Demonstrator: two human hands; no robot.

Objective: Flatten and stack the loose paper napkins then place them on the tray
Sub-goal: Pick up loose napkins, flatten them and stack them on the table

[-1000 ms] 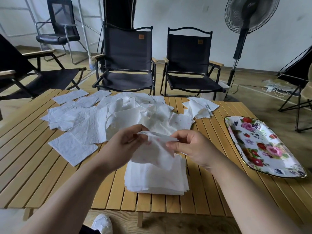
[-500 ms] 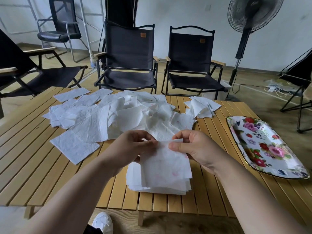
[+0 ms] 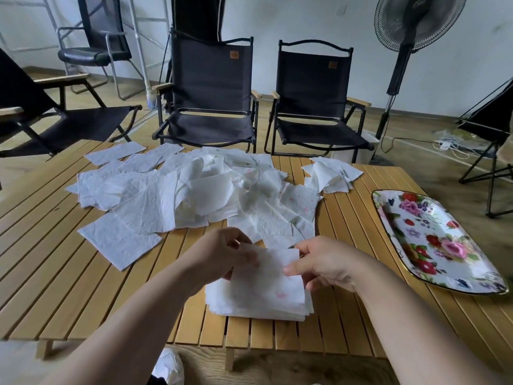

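Note:
A flattened white napkin (image 3: 266, 276) is held just above a neat stack of napkins (image 3: 258, 307) near the table's front edge. My left hand (image 3: 219, 257) pinches the napkin's left top corner, and my right hand (image 3: 322, 265) pinches its right edge. Behind them a big loose heap of crumpled napkins (image 3: 194, 195) covers the middle of the slatted wooden table (image 3: 55, 287). A smaller pile of napkins (image 3: 331, 175) lies at the back right. The flowered tray (image 3: 433, 240) sits at the right with nothing on it.
Two black folding chairs (image 3: 211, 101) stand behind the table, another chair (image 3: 41, 118) at the left. A standing fan (image 3: 408, 37) and floor cables (image 3: 447, 144) are at the back right. A white shoe (image 3: 169, 368) shows under the table's front edge.
The napkin was crumpled between my hands, then spread flat. Both hands have lowered it toward the stack.

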